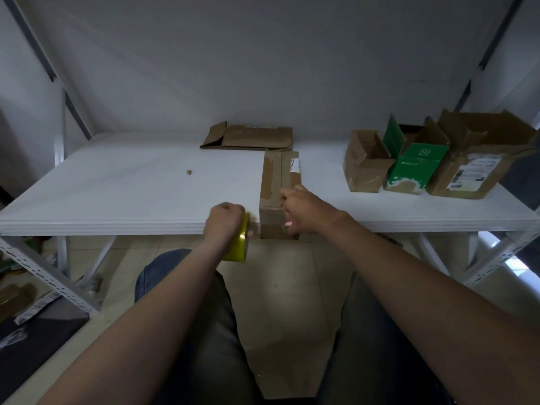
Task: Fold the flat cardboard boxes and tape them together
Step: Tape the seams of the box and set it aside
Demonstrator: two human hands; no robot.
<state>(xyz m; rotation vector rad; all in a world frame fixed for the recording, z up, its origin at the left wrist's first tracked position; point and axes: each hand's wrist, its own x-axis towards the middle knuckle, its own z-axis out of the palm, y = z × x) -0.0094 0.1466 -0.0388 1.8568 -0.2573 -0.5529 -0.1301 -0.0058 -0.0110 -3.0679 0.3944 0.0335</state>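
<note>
A long folded cardboard box (pixel 276 176) lies on the white table (pixel 131 182), its near end hanging over the front edge. My right hand (pixel 304 207) rests on the box's near top and side, fingers curled over its edge. My left hand (pixel 223 223) grips a yellowish roll of tape (pixel 238 244) just left of the box's near end, at the table's front edge. A flat unfolded cardboard box (pixel 248 137) lies at the back of the table.
Three open boxes stand at the right: a small brown one (pixel 365 162), a green one (pixel 415 162) and a larger brown one (pixel 479 159). A scrap of cardboard (pixel 189 172) lies on the table's left half. Metal shelf legs (pixel 49 276) frame both sides.
</note>
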